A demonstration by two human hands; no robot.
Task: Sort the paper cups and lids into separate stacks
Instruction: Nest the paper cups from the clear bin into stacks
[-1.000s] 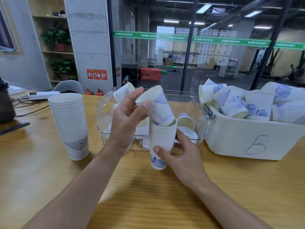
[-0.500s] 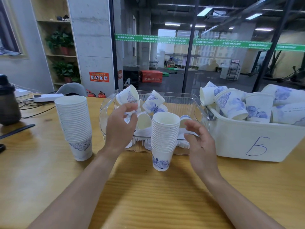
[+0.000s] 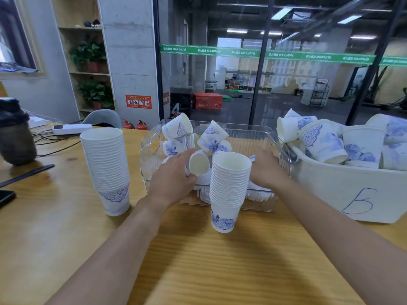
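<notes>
A short stack of paper cups (image 3: 229, 186) stands on the table just in front of a clear plastic bin (image 3: 246, 131). Loose blue-patterned cups (image 3: 211, 135) lie in the bin on top of white lids (image 3: 261, 194). My left hand (image 3: 172, 180) reaches into the bin and grips one cup (image 3: 199, 164) lying on its side, mouth towards me. Behind the short stack my right hand (image 3: 267, 169) is also in the bin, its fingertips hidden. A taller cup stack (image 3: 105, 166) stands at the left.
A white tub marked "B" (image 3: 352, 190), heaped with more cups, stands at the right against the bin. A dark bottle (image 3: 14, 134), a pen (image 3: 26, 175), a phone (image 3: 5, 198) and a power strip (image 3: 71, 129) with cables lie at the left.
The cup my left hand held has gone onto the short stack. Both hands have left that stack and moved forward into the clear bin, where the left has taken another cup.
</notes>
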